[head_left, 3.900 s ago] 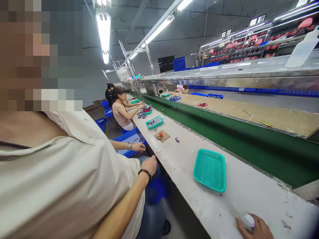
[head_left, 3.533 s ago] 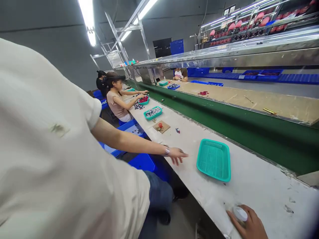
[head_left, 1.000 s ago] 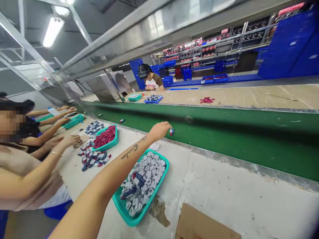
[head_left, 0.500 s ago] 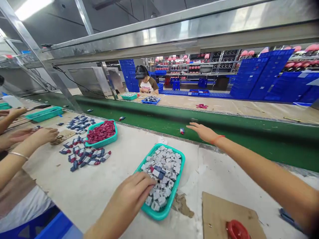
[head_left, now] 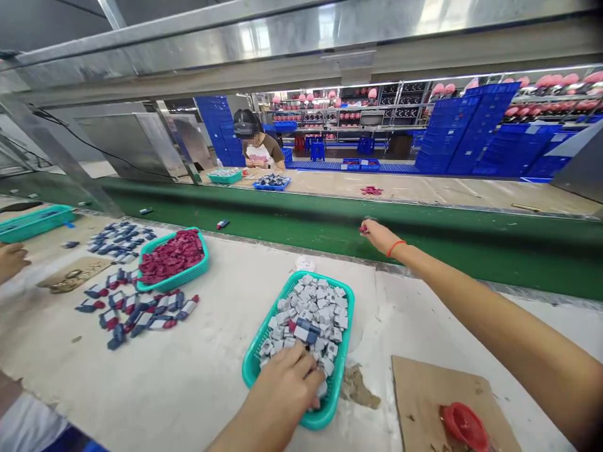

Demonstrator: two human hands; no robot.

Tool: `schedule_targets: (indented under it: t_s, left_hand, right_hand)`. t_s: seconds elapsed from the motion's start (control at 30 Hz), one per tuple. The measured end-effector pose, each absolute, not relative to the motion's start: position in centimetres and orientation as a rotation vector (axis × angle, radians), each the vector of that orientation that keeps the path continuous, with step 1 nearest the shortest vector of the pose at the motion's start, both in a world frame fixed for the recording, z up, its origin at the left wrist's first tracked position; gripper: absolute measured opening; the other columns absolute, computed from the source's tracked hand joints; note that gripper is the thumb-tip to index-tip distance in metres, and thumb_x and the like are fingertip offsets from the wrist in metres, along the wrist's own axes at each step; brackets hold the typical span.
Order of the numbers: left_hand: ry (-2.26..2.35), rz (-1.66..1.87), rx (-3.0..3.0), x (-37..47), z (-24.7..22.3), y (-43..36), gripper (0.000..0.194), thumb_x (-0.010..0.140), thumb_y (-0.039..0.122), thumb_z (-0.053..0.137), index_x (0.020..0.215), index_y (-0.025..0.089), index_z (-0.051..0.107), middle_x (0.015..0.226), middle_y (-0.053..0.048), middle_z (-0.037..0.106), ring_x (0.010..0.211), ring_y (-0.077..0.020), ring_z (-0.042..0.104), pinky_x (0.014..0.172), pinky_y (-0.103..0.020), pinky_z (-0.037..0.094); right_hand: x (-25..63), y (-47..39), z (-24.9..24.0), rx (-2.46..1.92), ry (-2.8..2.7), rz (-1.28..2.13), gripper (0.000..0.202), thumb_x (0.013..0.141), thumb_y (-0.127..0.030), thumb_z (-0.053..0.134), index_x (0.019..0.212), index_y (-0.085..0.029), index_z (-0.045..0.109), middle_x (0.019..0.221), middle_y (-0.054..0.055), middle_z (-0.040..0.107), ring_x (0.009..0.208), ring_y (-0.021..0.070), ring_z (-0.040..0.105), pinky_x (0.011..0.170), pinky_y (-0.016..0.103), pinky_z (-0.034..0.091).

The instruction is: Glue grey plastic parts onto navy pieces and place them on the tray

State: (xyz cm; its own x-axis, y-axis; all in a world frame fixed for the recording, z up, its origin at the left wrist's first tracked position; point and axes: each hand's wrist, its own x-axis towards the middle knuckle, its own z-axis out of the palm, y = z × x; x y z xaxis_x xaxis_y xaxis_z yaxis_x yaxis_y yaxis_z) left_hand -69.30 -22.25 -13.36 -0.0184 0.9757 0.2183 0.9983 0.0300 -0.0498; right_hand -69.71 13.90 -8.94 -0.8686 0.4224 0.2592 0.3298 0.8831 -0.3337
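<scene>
My right hand (head_left: 380, 238), with a red band at the wrist, is held out over the green conveyor belt (head_left: 277, 229). Its fingers are closed on a small plastic piece (head_left: 363, 229), of which only the red end shows. My left hand (head_left: 289, 383) reaches into a teal basket (head_left: 349, 314) of small grey-white plastic blocks (head_left: 313, 295). Its fingers curl down among the blocks, and what they grip is hidden. Just beyond those fingertips, blue, white and red assembled pieces (head_left: 305, 330) lie on top of the blocks.
To the left stands a teal basket of dark red parts (head_left: 173, 256), with many assembled pieces (head_left: 141, 311) around it. A red dish (head_left: 465, 427) sits on cardboard (head_left: 424, 389) at lower right. A co-worker's hand (head_left: 12, 260) shows at far left; another person (head_left: 259, 144) sits across the belt.
My right hand has closed on the blue, white and red piece that lay on the belt. My left hand has moved deeper into the grey-white blocks. The view has shifted.
</scene>
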Motion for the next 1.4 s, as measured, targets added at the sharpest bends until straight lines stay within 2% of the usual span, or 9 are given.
schedule_targets:
  t_s: [0.17,0.3,0.4,0.5,0.67,0.8,0.97,1.13,1.4]
  left_hand:
    - [-2.265,-0.206,-1.956,-68.0,-12.3,-22.3,0.009,0.070,0.009,0.064,0.072,0.018,0.065,0.063,-0.004,0.066,0.063,-0.0242,0.062,0.053,-0.032,0.048]
    - [-2.363,-0.404,-1.874,-67.3,-10.3,-23.0,0.021,0.076,0.014,0.055,0.092,0.023,0.065,0.080,-0.004,0.071,0.075,-0.0239,0.066,0.065,-0.034,0.052]
    - [-2.485,-1.078,-1.611,-65.5,-9.6,-24.6,0.026,0.080,0.034,0.053,0.102,0.027,0.064,0.100,-0.003,0.068,0.086,-0.0217,0.066,0.073,-0.034,0.053]
    - [-2.619,-2.070,-1.105,-61.5,-11.3,-26.5,0.030,0.073,0.046,0.061,0.096,0.028,0.065,0.094,-0.002,0.069,0.082,-0.0217,0.068,0.075,-0.035,0.054]
    - [-2.680,-2.927,-0.597,-52.9,-16.4,-27.1,0.041,0.066,0.051,0.071,0.096,0.025,0.060,0.094,-0.005,0.067,0.070,-0.0193,0.068,0.070,-0.035,0.054]
    - [-2.232,-3.582,-0.095,-49.5,-17.8,-26.0,0.035,0.060,0.042,0.080,0.086,0.025,0.066,0.081,0.001,0.070,0.066,-0.0117,0.066,0.066,-0.023,0.050]
    - [-2.031,-3.699,0.120,-49.5,-17.0,-25.8,0.031,0.060,0.037,0.081,0.087,0.025,0.072,0.090,0.000,0.071,0.072,-0.0094,0.065,0.074,-0.020,0.048]
    - [-2.173,-3.544,0.221,-49.8,-16.6,-26.4,0.026,0.061,0.040,0.079,0.078,0.023,0.072,0.075,0.002,0.067,0.073,-0.0105,0.063,0.076,-0.020,0.049]
    - [-2.001,-3.665,0.417,-49.7,-15.7,-26.4,0.025,0.060,0.033,0.082,0.082,0.024,0.073,0.101,-0.001,0.071,0.085,-0.0153,0.068,0.077,-0.021,0.052]
  right_hand:
    - [-58.4,8.5,-4.4,-0.619,-2.396,0.616,0.040,0.088,-0.039,0.051,0.118,-0.015,0.039,0.074,0.001,0.062,0.063,0.0122,0.058,0.061,0.025,0.047]
    - [-46.1,2.9,-4.5,-0.743,-2.203,0.606,0.039,0.082,-0.056,0.051,0.102,-0.024,0.061,0.058,-0.002,0.050,0.050,0.0107,0.043,0.042,0.021,0.034]
    - [-39.3,-0.8,-8.0,-0.822,-2.164,0.688,0.042,0.085,-0.054,0.048,0.117,-0.028,0.056,0.079,0.002,0.061,0.062,0.0132,0.053,0.049,0.023,0.043]
    - [-36.0,-3.5,-12.7,-0.821,-2.144,0.710,0.037,0.086,-0.045,0.051,0.117,-0.026,0.051,0.098,0.004,0.063,0.079,0.0147,0.060,0.061,0.023,0.049]
    - [-35.8,-5.5,-17.6,-0.659,-2.304,0.349,0.023,0.092,-0.026,0.046,0.114,-0.022,0.051,0.098,0.005,0.061,0.081,0.0138,0.058,0.065,0.023,0.049]
    - [-36.9,-5.9,-18.8,-0.502,-2.328,0.269,0.029,0.091,-0.018,0.046,0.120,-0.019,0.047,0.095,0.007,0.059,0.083,0.0164,0.056,0.067,0.027,0.050]
    - [-37.5,-6.1,-18.9,-0.410,-2.378,0.245,0.040,0.089,-0.010,0.048,0.128,-0.020,0.043,0.100,0.008,0.058,0.087,0.0172,0.054,0.073,0.030,0.048]
    - [-37.9,-6.1,-18.4,-0.409,-2.450,0.211,0.048,0.090,-0.010,0.047,0.135,-0.021,0.037,0.104,0.009,0.058,0.090,0.0182,0.053,0.075,0.032,0.047]
    - [-37.8,-6.0,-18.1,-0.362,-2.464,0.143,0.051,0.088,-0.009,0.051,0.136,-0.019,0.037,0.103,0.009,0.059,0.088,0.0183,0.053,0.075,0.032,0.046]
